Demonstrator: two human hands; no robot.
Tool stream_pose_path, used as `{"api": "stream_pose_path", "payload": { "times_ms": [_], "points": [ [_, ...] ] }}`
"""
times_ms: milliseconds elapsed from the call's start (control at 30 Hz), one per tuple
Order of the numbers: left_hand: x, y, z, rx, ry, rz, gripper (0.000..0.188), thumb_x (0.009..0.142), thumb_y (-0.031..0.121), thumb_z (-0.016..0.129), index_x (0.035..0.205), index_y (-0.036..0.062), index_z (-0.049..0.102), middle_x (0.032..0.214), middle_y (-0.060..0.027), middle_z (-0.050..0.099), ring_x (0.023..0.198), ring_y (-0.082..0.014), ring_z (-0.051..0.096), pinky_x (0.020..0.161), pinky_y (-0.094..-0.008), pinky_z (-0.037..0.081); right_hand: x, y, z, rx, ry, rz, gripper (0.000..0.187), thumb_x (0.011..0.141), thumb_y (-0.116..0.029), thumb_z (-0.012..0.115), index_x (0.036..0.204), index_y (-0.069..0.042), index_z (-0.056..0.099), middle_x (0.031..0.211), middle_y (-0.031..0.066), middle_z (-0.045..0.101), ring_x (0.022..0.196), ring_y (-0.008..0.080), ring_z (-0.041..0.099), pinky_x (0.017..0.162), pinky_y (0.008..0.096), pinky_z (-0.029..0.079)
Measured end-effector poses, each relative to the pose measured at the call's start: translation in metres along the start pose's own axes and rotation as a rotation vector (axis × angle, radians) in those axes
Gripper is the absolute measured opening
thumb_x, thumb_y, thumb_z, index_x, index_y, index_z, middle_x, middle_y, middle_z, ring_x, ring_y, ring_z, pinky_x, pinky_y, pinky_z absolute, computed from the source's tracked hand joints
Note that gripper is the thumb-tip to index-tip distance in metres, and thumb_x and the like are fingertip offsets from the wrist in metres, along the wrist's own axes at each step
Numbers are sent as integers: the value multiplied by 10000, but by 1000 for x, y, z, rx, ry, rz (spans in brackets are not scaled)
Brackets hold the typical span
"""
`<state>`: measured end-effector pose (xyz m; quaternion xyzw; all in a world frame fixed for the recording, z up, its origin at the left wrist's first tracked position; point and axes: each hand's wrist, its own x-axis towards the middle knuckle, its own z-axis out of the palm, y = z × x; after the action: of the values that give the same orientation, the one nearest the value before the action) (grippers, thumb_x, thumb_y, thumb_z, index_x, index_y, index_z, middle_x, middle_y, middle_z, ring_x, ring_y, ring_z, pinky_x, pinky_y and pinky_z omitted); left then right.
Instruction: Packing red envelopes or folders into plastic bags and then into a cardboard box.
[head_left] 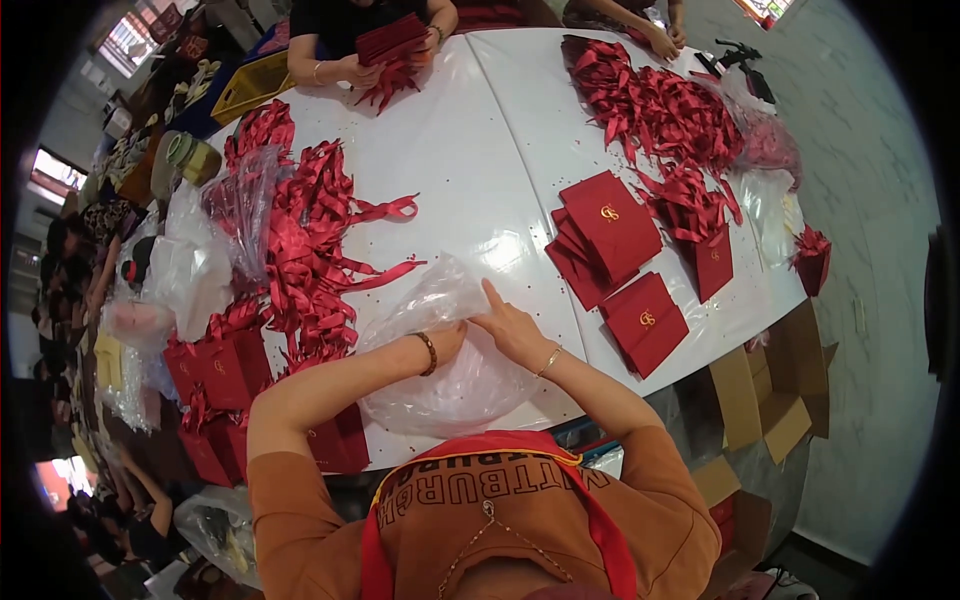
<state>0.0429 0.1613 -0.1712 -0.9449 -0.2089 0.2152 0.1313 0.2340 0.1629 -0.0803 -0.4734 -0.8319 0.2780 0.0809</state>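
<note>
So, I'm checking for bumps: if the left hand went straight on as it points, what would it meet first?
Likely the right hand, though depth is unclear and the plastic bag may come between.

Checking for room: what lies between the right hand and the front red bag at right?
In the head view, white tabletop crossed by a seam lies between the right hand and that bag.

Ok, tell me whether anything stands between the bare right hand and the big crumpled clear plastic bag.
Nothing visible does: the bare right hand is right at the crumpled clear plastic bag, as is the bare left hand. The flat rectangular red bags lie off to the right, out of the way.
</note>
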Motion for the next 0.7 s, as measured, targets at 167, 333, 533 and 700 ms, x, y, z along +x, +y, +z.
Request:
{"api": "stream_pose_path", "payload": {
  "times_ms": [167, 333, 533, 700],
  "points": [
    [-25, -65, -165, -805, -302, 253, 419, 819, 197, 484, 1211, 65, 423, 1138, -159, 509, 919, -306, 554, 787, -380, 441, -4, 28, 37, -87, 128, -173, 239, 757, -147, 489, 981, -167, 572, 1108, 177, 420, 766, 304, 539, 581, 362, 485],
    [-5, -158, -182, -1168, 209, -22, 394, 757, 114, 589, 1140, 68, 510, 909, -140, 603, 780, -230, 598, 716, -315, 456, 1, 23, 51, -7, 190, -76, 187, 777, -212, 492, 934, -168, 585, 1048, 164, 428, 727, 277, 525, 553, 363, 468],
    [29, -343, -78, -513, 592, -598, 579, 737, 202, 623, 1244, 57, 384, 1209, -206, 424, 1110, -355, 406, 937, -398, 339, 7, 8, 47, -138, 130, -254, 158, 772, -214, 503, 894, -158, 585, 1048, 161, 426, 706, 265, 520, 530, 350, 461],
    [45, -352, -132, -277, 471, -1084, 717, 674, 368, 670, 1249, 94, 342, 1272, -139, 349, 1126, -322, 405, 892, -426, 380, -3, 17, 40, -120, 90, -194, 174, 756, -172, 508, 910, -151, 586, 1108, 182, 420, 727, 282, 527, 535, 355, 473]
  ]
}}
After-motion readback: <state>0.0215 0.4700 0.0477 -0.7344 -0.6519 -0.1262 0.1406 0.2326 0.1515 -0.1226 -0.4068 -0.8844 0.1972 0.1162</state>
